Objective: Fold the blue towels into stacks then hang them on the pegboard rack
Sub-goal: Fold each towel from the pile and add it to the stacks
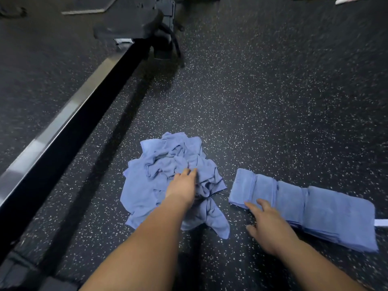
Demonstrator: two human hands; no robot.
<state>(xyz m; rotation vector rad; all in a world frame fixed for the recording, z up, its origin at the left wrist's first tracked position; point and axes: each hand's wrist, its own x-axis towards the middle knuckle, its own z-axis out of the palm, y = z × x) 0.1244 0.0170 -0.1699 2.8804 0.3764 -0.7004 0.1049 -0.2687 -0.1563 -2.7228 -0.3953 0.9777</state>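
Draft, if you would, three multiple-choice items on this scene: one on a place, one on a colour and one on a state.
1. Where do the folded towels lie from the crumpled pile?
A. To its left
B. To its right
C. On top of it

2. What colour is the cloth?
A. Red
B. Green
C. Blue

3. What state is the cloth under the left hand in?
A. Crumpled
B. Neatly folded
C. Hung on a rack

Key: 1 B, the folded row sits by the right hand; 2 C, both heaps are blue; 3 A, it lies bunched and creased on the floor.
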